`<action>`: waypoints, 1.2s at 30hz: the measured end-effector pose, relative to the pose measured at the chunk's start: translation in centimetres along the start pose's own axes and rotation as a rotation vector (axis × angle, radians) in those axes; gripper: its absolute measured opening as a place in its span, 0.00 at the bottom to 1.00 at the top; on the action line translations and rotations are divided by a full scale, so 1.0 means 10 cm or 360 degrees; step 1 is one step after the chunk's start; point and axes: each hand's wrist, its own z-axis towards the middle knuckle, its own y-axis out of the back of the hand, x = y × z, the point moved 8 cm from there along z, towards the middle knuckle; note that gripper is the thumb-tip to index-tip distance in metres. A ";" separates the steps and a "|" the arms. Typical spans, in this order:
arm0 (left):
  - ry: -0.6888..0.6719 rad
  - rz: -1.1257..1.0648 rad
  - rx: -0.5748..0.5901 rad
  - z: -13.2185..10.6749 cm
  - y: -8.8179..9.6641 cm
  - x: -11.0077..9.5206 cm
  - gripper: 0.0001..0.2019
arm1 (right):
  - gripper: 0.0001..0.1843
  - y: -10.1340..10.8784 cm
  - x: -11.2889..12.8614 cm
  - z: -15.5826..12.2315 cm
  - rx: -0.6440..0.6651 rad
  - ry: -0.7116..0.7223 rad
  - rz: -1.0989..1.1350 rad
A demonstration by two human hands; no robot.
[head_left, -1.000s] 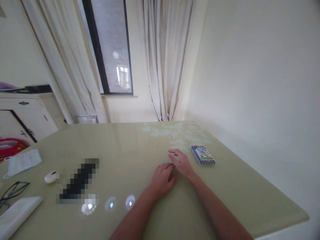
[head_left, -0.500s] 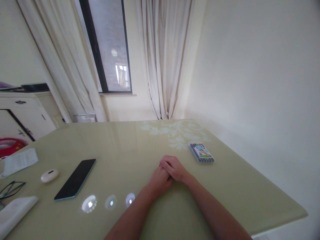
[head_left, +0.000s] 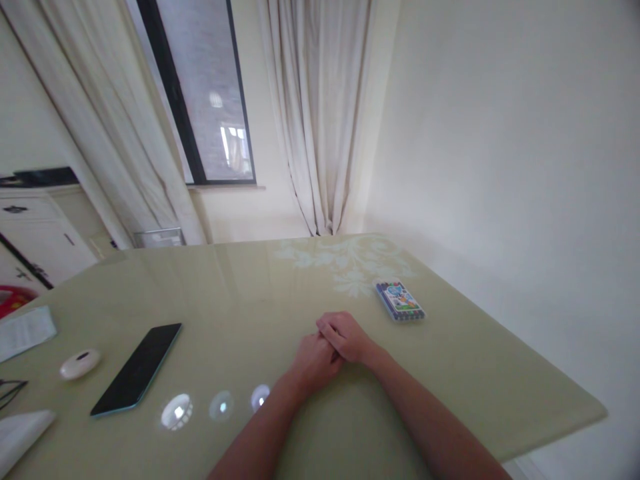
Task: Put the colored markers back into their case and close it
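Note:
My left hand [head_left: 314, 365] rests on the glossy green table, its fingers curled in and partly hidden. Over its knuckles lies my right hand [head_left: 347, 338], fingers closed around it, so the two are clasped. No object shows between them. Closest to my right hand, farther off to the right, is a clear flat case of coloured pens or crayons [head_left: 400, 301] with a cartoon label, lying apart from both hands.
On the left lie a dark phone [head_left: 137, 370], a small white oval case [head_left: 80, 365], a folded pale cloth or mask [head_left: 26, 332], part of some glasses [head_left: 11, 392] and a white object [head_left: 23, 437]. A wall runs along the table's [head_left: 225, 287] right side; curtains [head_left: 320, 113] hang beyond.
The view has turned slightly, shifting the phone and other left-hand things toward the left edge. My hands stay clasped in the same spot.

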 end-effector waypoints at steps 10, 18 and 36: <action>0.0000 0.0097 0.0055 -0.02 0.04 -0.06 0.18 | 0.29 0.20 -0.34 0.03 -0.0274 -0.0308 -0.0290; 0.0037 0.0173 0.0040 -0.02 0.07 -0.06 0.23 | 0.31 1.48 -1.22 -0.71 -0.1166 -0.1465 -0.1077; 0.0279 -0.0170 -0.0540 -0.05 0.38 0.16 0.15 | 0.27 0.78 -1.20 -0.31 -0.0410 -0.1272 -0.0637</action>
